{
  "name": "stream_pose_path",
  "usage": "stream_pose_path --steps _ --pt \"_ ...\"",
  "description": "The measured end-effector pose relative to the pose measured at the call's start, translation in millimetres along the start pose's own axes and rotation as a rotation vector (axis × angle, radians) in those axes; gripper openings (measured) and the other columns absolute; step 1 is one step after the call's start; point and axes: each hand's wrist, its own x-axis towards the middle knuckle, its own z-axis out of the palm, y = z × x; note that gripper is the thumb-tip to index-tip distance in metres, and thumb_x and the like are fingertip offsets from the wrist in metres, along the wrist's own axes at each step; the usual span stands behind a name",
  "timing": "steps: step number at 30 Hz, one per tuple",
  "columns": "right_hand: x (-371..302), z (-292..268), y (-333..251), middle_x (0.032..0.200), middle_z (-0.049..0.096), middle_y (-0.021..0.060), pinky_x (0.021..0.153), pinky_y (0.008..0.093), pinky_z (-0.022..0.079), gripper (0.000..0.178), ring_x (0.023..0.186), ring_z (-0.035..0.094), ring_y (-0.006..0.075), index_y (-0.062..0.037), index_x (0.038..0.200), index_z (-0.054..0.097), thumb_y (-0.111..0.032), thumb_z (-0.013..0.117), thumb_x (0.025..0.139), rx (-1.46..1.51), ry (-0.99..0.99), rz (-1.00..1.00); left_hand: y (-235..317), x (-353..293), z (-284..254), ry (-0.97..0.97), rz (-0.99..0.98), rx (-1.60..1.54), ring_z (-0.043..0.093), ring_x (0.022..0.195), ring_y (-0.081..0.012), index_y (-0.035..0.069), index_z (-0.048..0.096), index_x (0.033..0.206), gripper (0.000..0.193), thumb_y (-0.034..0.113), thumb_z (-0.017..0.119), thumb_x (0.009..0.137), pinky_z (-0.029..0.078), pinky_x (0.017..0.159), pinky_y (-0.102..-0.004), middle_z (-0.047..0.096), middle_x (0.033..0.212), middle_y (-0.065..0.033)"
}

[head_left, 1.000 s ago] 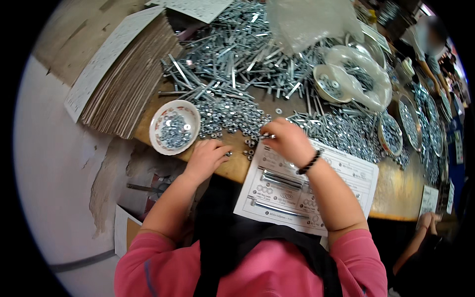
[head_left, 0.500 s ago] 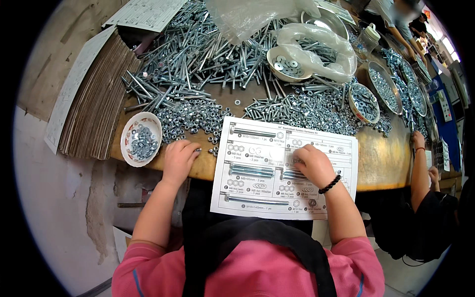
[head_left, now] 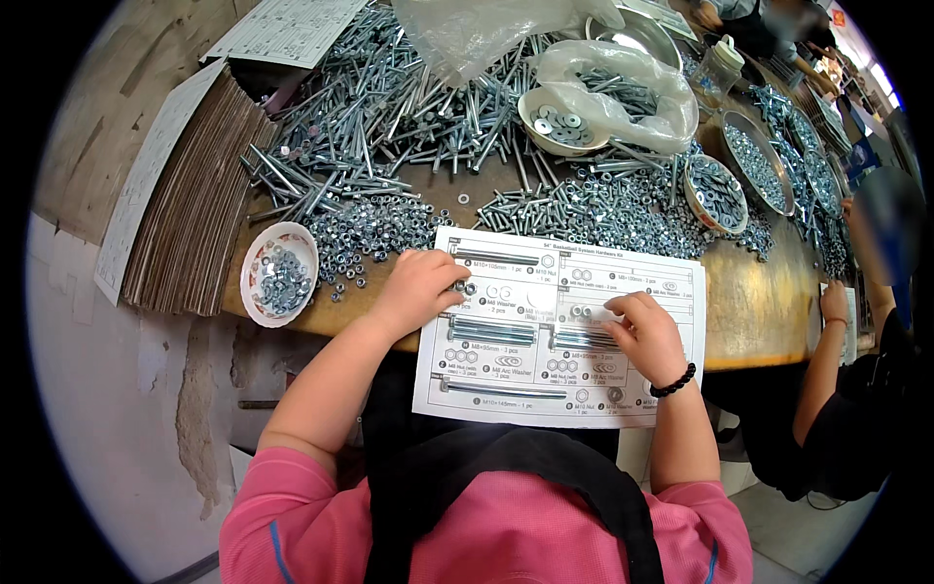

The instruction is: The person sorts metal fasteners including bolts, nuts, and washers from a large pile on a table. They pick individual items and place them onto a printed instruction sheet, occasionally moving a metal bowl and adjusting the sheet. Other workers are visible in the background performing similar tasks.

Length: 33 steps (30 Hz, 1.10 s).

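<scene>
Head view. Left hand point(head_left: 413, 290): fingers curled downward, undersides hidden; small dark nuts point(head_left: 466, 289) show at its fingertips, but cannot tell whether they are pinched or merely lie there. Right hand point(head_left: 650, 336): loosely opened, thumb apart from index finger, nothing seen in its grasp; palm side hidden. It covers part of the printed sheet point(head_left: 525, 413), including the ends of some silvery bolt shapes; cannot tell whether these are print or metal. Clear plastic bag point(head_left: 449, 39) is cut off at the far edge and masks bolts behind it. Co-worker's arm point(head_left: 820, 362) at far right is partly in shadow.

Materials: sheet white, flat, thin, ruled into boxes. Bolts point(head_left: 360, 107) long, shiny, zinc-grey, heaped at random. Loose nuts point(head_left: 365, 234) small and ringlike, in a bank nearer the person. Round bowl point(head_left: 300, 241), pale with patterned rim, holds more nuts. Stack of brown cardboard point(head_left: 190, 204) at left shows ridged edges. Table point(head_left: 749, 331) worn, yellowish, glossy. Black beaded bracelet point(head_left: 676, 382) on right wrist.

Positions: sheet at the near table edge, between the hands; left hand over its far-left corner, right hand above its right half. Bowl well left of left hand; loose nuts just beyond that hand.
</scene>
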Motion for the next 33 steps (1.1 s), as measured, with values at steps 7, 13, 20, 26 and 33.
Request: stream_pose_path --steps 7,13,20,26,33 --pt "1.9 0.8 3.3 0.083 0.058 0.0079 0.062 0.0315 0.047 0.016 0.065 0.058 0.0215 -0.007 0.092 0.062 -0.011 0.065 0.076 0.012 -0.004 -0.002 -4.7 -2.6 -2.6 -0.047 -0.045 -0.011 0.054 0.087 -0.0212 0.012 0.065 0.09 0.02 0.018 0.068 0.071 0.036 0.081 -0.0341 0.058 0.087 -0.0027" --pt "5.9 -24.4 62.0 0.081 0.06 0.011 0.067 0.0343 0.047 0.01 0.076 0.059 0.027 -0.0046 0.086 0.063 -0.009 0.061 0.078 0.012 0.297 0.077 4.3 -11.0 -7.5 0.102 -0.119 -0.107 0.054 0.081 -0.0256 0.005 0.063 0.092 0.029 0.012 0.07 0.065 0.041 0.075 -0.0354 0.058 0.088 -0.0082" --pt "10.3 -88.4 213.0 0.091 0.061 0.0155 0.074 0.0354 0.047 0.015 0.085 0.058 0.0293 -0.0027 0.092 0.062 -0.011 0.058 0.08 -0.147 0.582 0.545 4.0 -43.9 13.8 0.313 -0.289 -0.224 0.053 0.083 -0.0276 0.002 0.062 0.091 0.021 0.002 0.063 0.07 0.04 0.076 -0.0354 0.057 0.089 -0.0115" --pt "43.1 -107.9 262.4 0.099 0.056 0.0148 0.082 0.0385 0.046 0.021 0.095 0.054 0.0316 -0.0092 0.097 0.061 -0.012 0.063 0.076 -0.392 0.528 0.594 1.5 -53.6 15.6 0.354 -0.279 -0.143 0.052 0.087 -0.0286 0.002 0.061 0.093 0.02 -0.001 0.058 0.073 0.039 0.08 -0.0365 0.056 0.09 -0.0124" --pt "65.1 -108.6 259.1 0.097 0.058 0.0144 0.081 0.0382 0.046 0.027 0.095 0.055 0.0309 -0.0094 0.095 0.062 -0.021 0.07 0.072 -0.42 0.472 0.735 0.8 -52.5 19.9 0.37 -0.259 -0.106 0.052 0.087 -0.0289 0.001 0.061 0.092 0.02 -0.003 0.057 0.074 0.04 0.079 -0.0364 0.056 0.091 -0.0132"
